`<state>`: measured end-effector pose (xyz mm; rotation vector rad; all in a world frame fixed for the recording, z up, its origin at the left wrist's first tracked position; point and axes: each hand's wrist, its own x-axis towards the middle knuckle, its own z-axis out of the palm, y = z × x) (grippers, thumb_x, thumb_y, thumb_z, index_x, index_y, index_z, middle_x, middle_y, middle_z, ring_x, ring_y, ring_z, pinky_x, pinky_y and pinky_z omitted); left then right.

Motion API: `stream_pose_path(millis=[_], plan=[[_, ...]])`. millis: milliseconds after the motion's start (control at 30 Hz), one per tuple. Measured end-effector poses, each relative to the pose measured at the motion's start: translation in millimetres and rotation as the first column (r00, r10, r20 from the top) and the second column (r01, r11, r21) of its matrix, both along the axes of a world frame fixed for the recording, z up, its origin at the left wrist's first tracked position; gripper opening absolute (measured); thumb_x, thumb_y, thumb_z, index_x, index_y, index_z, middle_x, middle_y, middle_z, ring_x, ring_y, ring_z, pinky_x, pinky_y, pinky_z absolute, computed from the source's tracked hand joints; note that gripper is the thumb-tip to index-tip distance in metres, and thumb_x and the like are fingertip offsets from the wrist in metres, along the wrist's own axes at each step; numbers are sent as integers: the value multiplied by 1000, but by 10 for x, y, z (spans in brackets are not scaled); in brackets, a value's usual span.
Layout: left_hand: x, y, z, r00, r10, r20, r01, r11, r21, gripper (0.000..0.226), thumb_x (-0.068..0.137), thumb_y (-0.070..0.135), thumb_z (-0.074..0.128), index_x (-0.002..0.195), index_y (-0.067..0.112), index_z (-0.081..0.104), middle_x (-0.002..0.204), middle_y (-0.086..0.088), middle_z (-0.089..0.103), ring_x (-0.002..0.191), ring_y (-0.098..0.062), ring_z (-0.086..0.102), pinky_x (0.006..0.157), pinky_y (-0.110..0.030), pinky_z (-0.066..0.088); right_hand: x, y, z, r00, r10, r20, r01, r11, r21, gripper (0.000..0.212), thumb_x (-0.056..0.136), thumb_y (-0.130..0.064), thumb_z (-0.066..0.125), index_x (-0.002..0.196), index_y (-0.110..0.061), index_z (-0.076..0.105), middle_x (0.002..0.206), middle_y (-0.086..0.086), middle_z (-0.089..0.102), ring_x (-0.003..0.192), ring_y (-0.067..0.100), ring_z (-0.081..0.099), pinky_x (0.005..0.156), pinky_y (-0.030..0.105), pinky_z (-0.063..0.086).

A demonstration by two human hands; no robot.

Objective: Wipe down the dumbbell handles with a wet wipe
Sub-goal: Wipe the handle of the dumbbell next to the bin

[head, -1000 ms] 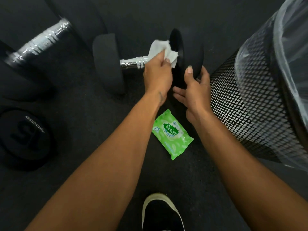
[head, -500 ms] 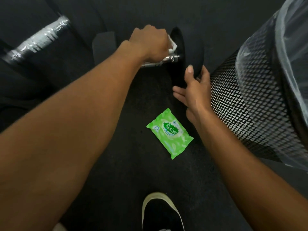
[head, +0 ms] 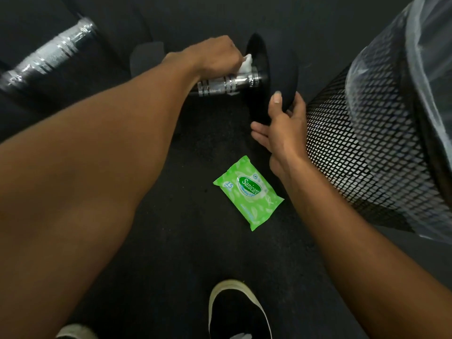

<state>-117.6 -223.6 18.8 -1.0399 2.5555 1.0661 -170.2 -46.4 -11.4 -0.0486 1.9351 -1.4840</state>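
A black dumbbell lies on the dark floor with its chrome handle [head: 230, 84] running left to right. My left hand [head: 215, 57] curls over the top of that handle and grips a white wet wipe [head: 246, 64] against it, close to the right weight head [head: 276, 69]. My right hand [head: 283, 128] holds the lower rim of that head, thumb on the near face and fingers behind it. The left weight head [head: 144, 57] is mostly hidden behind my left forearm.
A green pack of wipes [head: 247, 192] lies on the floor below the dumbbell. A black mesh bin [head: 362, 148] with a clear liner leans in at the right. Another dumbbell's chrome handle [head: 49, 55] shows at upper left. A black shoe [head: 237, 311] is at the bottom.
My left hand turned from the near side of the handle over its top and slid left with the wipe, baring more chrome. My right hand stayed on the weight head.
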Motion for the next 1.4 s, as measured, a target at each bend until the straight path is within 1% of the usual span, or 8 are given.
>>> stream_pose_path(millis=[67, 167, 433, 633, 800, 1000, 1233, 1400], plan=[[15, -2, 16, 999, -36, 8, 36, 997, -61, 25, 91, 24, 48, 68, 14, 54, 70, -2, 51, 62, -19, 42, 68, -35, 37, 3, 10, -1, 1000, 5, -5, -5, 1000, 3, 52, 100, -39, 52, 147, -36, 31, 131, -5, 54, 74, 19, 74, 66, 31, 61], [28, -31, 52, 992, -121, -46, 108, 971, -212, 30, 99, 43, 54, 99, 22, 74, 82, 6, 63, 67, -15, 54, 72, -36, 42, -2, 17, 7, 1000, 7, -7, -7, 1000, 7, 52, 99, -39, 52, 147, -36, 31, 125, -7, 55, 74, 18, 74, 67, 31, 62], [32, 14, -33, 983, -181, 40, 185, 932, -313, 35, 104, 47, 44, 77, 27, 55, 72, 5, 52, 78, -22, 55, 76, -40, 40, -2, -11, 20, 1000, 0, 3, 0, 1000, 2, 51, 100, -38, 51, 147, -34, 32, 131, -2, 56, 77, 20, 75, 68, 32, 62], [189, 191, -65, 970, -240, 31, 216, 799, -562, 34, 105, 48, 38, 87, 30, 61, 85, -1, 51, 100, -32, 56, 90, -52, 39, 4, -14, 8, 1000, -7, -4, 7, 1000, -1, 48, 100, -39, 51, 145, -37, 34, 129, -3, 57, 77, 21, 75, 68, 33, 62], [189, 208, -107, 976, -217, 35, 204, 834, -513, 38, 107, 43, 35, 102, 21, 65, 92, -8, 60, 91, -32, 59, 77, -42, 35, 6, -37, -1, 1000, -12, -8, 12, 1000, -7, 47, 100, -38, 51, 144, -36, 34, 119, -9, 57, 77, 20, 75, 66, 32, 62], [221, 200, -80, 969, -243, -46, 178, 814, -553, 36, 104, 47, 36, 73, 29, 45, 67, 6, 45, 69, -22, 50, 66, -39, 35, 10, -25, -28, 1000, -22, -6, 22, 1000, -18, 47, 100, -38, 51, 144, -37, 35, 128, -4, 56, 77, 21, 75, 67, 33, 62], [-47, -44, -165, 990, -134, 43, 139, 976, -165, 42, 103, 46, 42, 78, 20, 63, 73, 1, 57, 79, -24, 61, 65, -35, 39, 7, -33, -56, 1000, -21, -19, 21, 1000, -23, 53, 99, -40, 52, 147, -35, 30, 132, -4, 52, 75, 17, 75, 65, 29, 60], [165, 42, -117, 969, -231, 88, 243, 831, -501, 40, 103, 49, 36, 80, 25, 58, 78, -3, 55, 80, -30, 58, 73, -40, 36, 16, -34, -79, 999, -33, -22, 33, 999, -22, 51, 100, -38, 50, 147, -37, 29, 130, -6, 50, 72, 16, 75, 64, 30, 61]])
